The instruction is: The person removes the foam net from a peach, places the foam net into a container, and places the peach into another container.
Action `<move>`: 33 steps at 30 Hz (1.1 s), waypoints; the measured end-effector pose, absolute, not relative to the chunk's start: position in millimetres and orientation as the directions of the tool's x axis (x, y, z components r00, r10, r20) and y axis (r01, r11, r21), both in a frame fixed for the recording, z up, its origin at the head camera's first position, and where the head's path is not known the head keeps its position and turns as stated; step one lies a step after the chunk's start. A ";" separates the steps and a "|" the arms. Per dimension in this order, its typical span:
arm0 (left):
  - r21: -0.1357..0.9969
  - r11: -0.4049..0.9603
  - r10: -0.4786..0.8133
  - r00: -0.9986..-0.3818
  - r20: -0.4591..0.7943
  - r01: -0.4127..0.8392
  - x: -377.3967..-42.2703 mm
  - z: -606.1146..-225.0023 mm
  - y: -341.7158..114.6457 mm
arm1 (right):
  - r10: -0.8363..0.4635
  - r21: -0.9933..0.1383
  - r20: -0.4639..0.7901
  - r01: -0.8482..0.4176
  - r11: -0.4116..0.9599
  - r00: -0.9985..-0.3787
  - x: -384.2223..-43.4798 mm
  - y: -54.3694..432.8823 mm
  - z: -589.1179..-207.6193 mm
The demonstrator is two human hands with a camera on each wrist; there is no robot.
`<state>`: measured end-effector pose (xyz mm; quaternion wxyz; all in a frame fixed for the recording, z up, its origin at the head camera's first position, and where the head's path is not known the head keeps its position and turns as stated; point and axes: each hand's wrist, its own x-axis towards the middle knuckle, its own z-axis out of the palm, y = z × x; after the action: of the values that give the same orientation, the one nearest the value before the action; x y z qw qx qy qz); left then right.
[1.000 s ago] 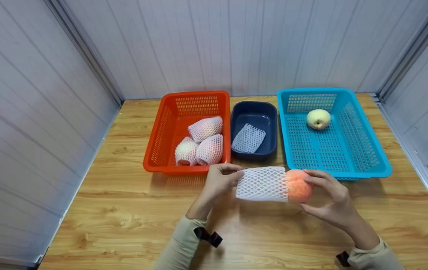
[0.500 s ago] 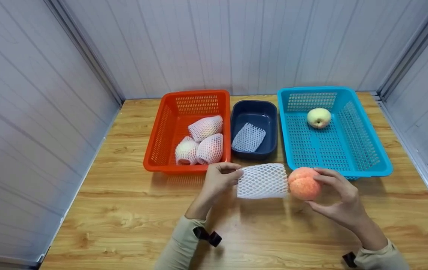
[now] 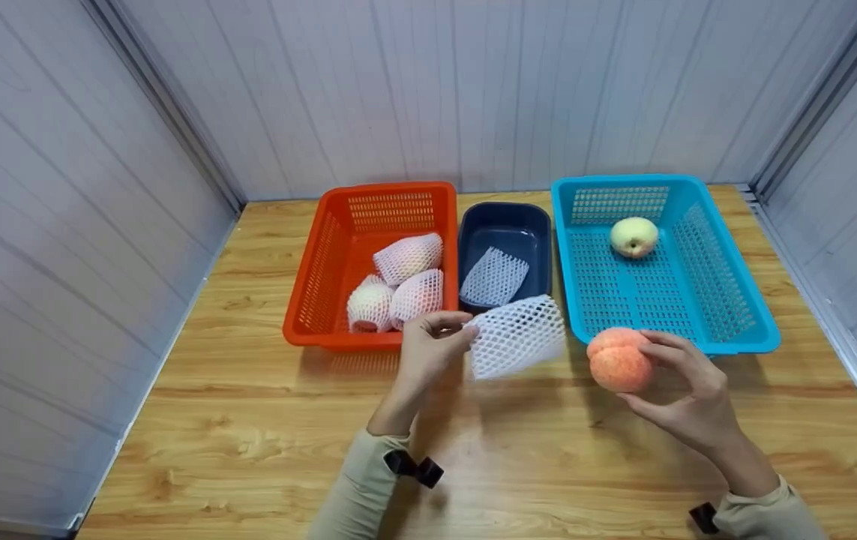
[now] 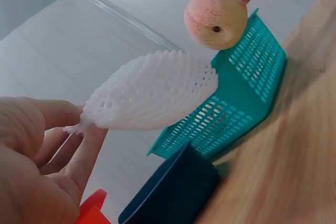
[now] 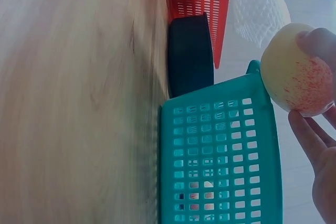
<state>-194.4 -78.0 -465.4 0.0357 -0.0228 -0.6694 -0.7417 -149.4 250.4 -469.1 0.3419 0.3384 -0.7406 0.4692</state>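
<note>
My left hand (image 3: 432, 352) pinches one end of a white foam net sleeve (image 3: 518, 337) between thumb and fingers; in the left wrist view the sleeve (image 4: 152, 93) hangs out from the fingertips with nothing inside it. My right hand (image 3: 687, 394) grips a pink and yellow peach (image 3: 621, 360) by its right side, thumb below and fingers above. The peach is bare and apart from the sleeve, close to the front rim of the blue basket (image 3: 728, 349). In the right wrist view, thumb and fingers hold the peach (image 5: 294, 72) from two sides.
A red basket (image 3: 301, 322) at the left holds 3 net-wrapped fruits (image 3: 409, 255). Between the baskets stands a dark blue bin (image 3: 540, 225) with a flat foam net (image 3: 495, 276) in it. One pale bare peach (image 3: 633, 237) lies in the blue basket. Panels stand behind and beside the table.
The peach has come out of the net sleeve and moved right with my right hand. My left hand has lifted the sleeve slightly up towards the dark bin, its free end tilting upward.
</note>
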 end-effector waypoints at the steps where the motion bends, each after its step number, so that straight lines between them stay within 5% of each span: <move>1: 0.990 -0.097 -0.035 -0.994 0.101 0.104 -193.2 -460.3 -76.9 | -0.179 -0.463 0.825 -0.822 0.331 -0.536 -149.6 250.4 -468.9; 10: 0.942 0.082 -0.170 -0.927 0.335 0.325 -196.6 -423.6 -64.9 | -0.193 -0.431 0.842 -0.844 0.321 -0.503 -159.3 253.0 -461.9; 23: 0.769 0.294 -0.230 -0.739 0.633 0.568 -249.2 -443.8 -57.7 | -0.216 -0.425 0.830 -0.835 0.350 -0.514 -168.3 257.3 -451.0; 33: 0.424 0.684 -0.019 -0.567 0.823 0.593 -270.6 -444.1 -44.7 | -0.214 -0.452 0.811 -0.814 0.364 -0.545 -169.1 250.8 -444.3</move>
<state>-270.6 -44.7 -444.1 0.4302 -0.1771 -0.8106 -0.3557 -169.1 250.8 -444.3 0.3339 0.3404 -0.7552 0.4498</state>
